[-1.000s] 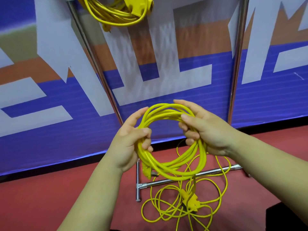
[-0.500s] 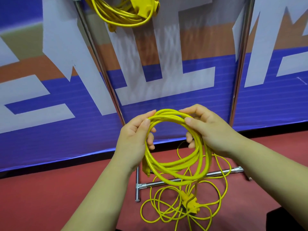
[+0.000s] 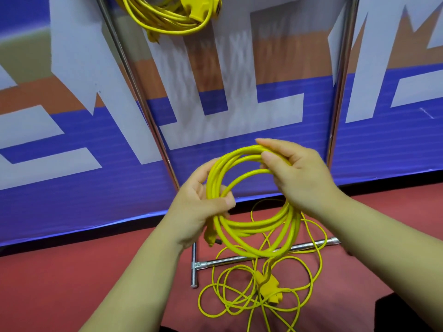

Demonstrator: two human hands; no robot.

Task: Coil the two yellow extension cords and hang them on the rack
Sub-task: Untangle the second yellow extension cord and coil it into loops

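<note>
– Coil (image 3: 249, 228) is sitting differently than half a second ago, isn't it?

– Yes. The left hand (image 3: 199, 212) is now gripping lower on the coil's left side, with the thumb lying across the strands, where before it was pointing up near the top. The right hand (image 3: 299, 178) is still pinching the top of the loop, but one strand is now cutting inward across the ring instead of lying with the others.

– So both grips are clamped on it?

– Both, fingers curling round the bundle. The coil is hanging in the air between the hands, in front of the rack (image 3: 137, 88).

– What is it looking like?

– Smooth, glossy yellow sheathing, round in section, lying in several roughly circular turns. A plug (image 3: 211, 238) is dangling just under the left hand. The rest of the same cord is trailing down in thinner-looking tangled loops on the floor (image 3: 72, 283), around a blocky yellow socket block (image 3: 268, 288).

– And the other cord?

– The hung cord (image 3: 167, 22) is hanging at the top of the rack, as before, already coiled. The rack is showing shiny metal tubes: two uprights and a base bar. Behind it, a ribbed banner (image 3: 72, 200) in blue, orange and white is standing on matte red flooring.
</note>
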